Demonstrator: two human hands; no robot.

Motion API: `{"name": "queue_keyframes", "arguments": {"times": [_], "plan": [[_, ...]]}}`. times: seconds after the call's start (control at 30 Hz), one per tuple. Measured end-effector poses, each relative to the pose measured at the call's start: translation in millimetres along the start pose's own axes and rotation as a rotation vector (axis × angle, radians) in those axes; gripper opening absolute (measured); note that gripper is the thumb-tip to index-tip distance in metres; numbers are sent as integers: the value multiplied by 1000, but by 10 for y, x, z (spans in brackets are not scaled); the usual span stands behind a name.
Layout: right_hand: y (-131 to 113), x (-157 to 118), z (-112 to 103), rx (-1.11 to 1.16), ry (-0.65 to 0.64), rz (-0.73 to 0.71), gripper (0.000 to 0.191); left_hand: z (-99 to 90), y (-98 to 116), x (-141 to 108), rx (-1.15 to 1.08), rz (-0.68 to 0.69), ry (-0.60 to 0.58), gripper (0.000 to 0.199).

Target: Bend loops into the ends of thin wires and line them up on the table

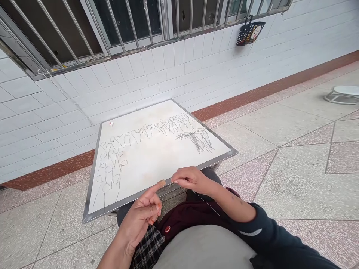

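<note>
1. Head view, edges: the table (pixel 153 157) sits at centre frame, its grey-rimmed near edge slanting up from lower left to a corner right of centre; its far edge runs along the white tiled wall (pixel 123 87).
2. Both hands are at that near edge, lower centre. The left hand (pixel 146 206) has its index finger stretched out, with thumb and curled fingers pinched together on a thin wire (pixel 207 204). The right hand (pixel 193 178) pinches the same wire between thumb and fingertips; its tail slants down to the right, over the dark red cloth (pixel 182 215) on the lap.
3. Room: pale tabletop shows between the hands and the row of looped wires (pixel 148 130), which curves from the table's left side to its upper right. Speckled floor (pixel 303 179) spreads across the right of the frame.
4. In the way: a bundle of wires (pixel 198 139) lies on the table's right part, beyond the right hand.
5. Around: a barred window (pixel 131 22) at upper left, a dark bag (pixel 250 33) hanging at upper right, a white stool (pixel 345 91) at the right edge.
</note>
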State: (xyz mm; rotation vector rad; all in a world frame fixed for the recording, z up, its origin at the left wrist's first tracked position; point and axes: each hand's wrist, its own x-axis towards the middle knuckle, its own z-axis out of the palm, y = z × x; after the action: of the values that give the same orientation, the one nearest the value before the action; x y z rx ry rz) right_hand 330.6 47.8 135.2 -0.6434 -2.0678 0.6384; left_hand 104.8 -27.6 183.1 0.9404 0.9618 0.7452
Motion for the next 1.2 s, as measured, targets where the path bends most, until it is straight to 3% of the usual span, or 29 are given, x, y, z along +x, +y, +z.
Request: {"name": "queue_keyframes", "arguments": {"times": [0.23,0.43,0.7,0.9,1.2], "plan": [[-11,-12,-13,25,154,123,16,23,71,-12,-27,7,8,59],[-33,-17,39,56,168,111,14,142,83,89,-147,15,2,54],[-52,-5,22,39,150,39,16,205,62,134,-97,16,18,56],[-53,-16,16,-28,37,-71,21,159,70,61,-11,2,40,65],[-84,-15,-7,-46,-43,-141,22,91,172,-60,178,-18,-16,58]]}}
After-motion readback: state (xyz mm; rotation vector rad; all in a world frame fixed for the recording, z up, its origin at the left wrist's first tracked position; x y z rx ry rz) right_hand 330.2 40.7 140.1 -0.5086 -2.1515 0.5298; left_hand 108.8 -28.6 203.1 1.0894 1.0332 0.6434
